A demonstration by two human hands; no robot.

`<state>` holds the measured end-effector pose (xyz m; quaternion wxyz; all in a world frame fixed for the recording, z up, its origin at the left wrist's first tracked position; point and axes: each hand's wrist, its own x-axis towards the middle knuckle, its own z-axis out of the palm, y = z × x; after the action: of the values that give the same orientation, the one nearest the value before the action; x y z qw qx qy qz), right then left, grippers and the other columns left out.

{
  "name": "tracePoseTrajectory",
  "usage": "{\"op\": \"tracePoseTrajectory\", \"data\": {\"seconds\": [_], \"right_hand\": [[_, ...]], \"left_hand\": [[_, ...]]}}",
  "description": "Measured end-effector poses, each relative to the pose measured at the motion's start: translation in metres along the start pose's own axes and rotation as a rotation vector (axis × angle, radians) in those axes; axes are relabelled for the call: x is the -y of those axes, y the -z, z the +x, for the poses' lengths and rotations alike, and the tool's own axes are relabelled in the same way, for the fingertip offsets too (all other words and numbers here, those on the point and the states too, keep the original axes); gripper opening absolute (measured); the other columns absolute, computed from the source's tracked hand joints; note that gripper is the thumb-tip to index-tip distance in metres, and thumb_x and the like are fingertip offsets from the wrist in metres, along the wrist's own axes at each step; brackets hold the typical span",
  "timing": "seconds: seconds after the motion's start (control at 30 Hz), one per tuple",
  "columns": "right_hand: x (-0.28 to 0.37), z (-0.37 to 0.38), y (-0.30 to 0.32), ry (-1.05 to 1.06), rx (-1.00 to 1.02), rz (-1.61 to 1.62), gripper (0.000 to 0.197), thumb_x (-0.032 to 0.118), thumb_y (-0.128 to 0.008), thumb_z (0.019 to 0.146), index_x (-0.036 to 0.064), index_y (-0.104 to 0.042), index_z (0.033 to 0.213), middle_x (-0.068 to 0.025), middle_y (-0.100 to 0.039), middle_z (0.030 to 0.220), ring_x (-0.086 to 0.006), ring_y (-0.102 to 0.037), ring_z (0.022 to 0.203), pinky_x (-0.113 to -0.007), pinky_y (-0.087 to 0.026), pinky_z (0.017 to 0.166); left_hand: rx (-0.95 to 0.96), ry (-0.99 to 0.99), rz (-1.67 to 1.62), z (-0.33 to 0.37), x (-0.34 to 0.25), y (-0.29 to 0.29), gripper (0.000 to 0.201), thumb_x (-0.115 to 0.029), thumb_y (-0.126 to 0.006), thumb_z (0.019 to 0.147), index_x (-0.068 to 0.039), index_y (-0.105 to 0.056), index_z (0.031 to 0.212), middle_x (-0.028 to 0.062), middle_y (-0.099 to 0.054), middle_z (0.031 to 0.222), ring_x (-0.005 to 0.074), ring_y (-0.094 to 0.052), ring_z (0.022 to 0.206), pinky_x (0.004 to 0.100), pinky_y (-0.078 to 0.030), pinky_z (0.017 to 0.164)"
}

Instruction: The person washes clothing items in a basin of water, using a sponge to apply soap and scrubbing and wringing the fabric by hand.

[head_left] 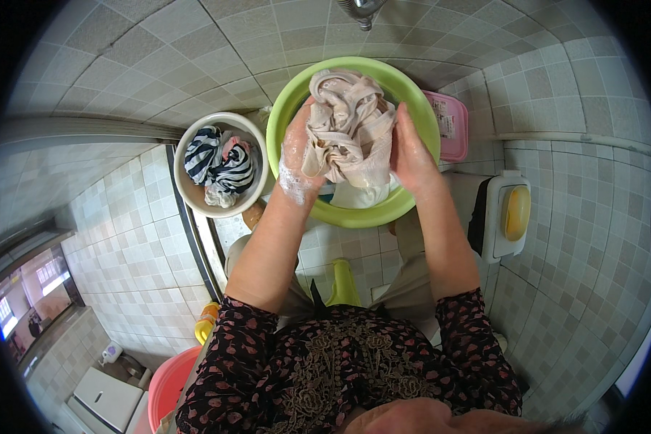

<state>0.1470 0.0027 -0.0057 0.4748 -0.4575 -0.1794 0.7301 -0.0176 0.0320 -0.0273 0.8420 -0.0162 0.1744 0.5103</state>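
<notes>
A bunched wet garment (351,130), pale beige-pink with strap-like folds, is held up over a lime-green basin (282,195). My left hand (298,148) cups its left side, with white suds on the wrist; the fingers are partly hidden by the cloth. On the other side my right hand (412,153) presses against the fabric, thumb along its edge. Both hands carry the bundle between them. Beneath it, white cloth (362,195) shows in the basin.
Left of the basin stands a whitish tub (183,189) with striped dark-and-white clothes (224,163). A pink container (452,129) sits behind at right, near a white box (500,242) with a yellow soap bar or dish (516,213). A metal tap (362,10) projects above; a yellow bottle (207,322) is lower left.
</notes>
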Motion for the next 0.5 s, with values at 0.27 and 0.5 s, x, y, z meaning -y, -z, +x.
{"op": "tracePoseTrajectory", "data": {"seconds": [0.27, 0.5], "right_hand": [[0.003, 0.002, -0.005, 0.032, 0.026, 0.11, 0.071, 0.058, -0.035, 0.093, 0.0039, -0.032, 0.139, -0.0093, -0.041, 0.139, -0.0213, -0.04, 0.126, -0.036, -0.032, 0.106], [-0.002, 0.004, 0.002, 0.121, 0.031, 0.05, 0.065, 0.052, -0.037, 0.095, 0.0032, -0.035, 0.137, -0.0088, -0.044, 0.136, -0.0204, -0.042, 0.125, -0.035, -0.034, 0.104]], "left_hand": [[0.01, 0.091, 0.161, -0.002, 0.0, -0.002, 0.03, -0.012, -0.045, 0.092, -0.001, -0.052, 0.119, 0.0108, -0.062, 0.104, 0.0195, -0.063, 0.09, 0.0315, -0.053, 0.078], [0.078, 0.17, 0.286, -0.001, 0.003, -0.007, 0.032, -0.011, -0.046, 0.091, 0.003, -0.05, 0.119, 0.0124, -0.06, 0.109, 0.0192, -0.062, 0.095, 0.0299, -0.051, 0.084]]}}
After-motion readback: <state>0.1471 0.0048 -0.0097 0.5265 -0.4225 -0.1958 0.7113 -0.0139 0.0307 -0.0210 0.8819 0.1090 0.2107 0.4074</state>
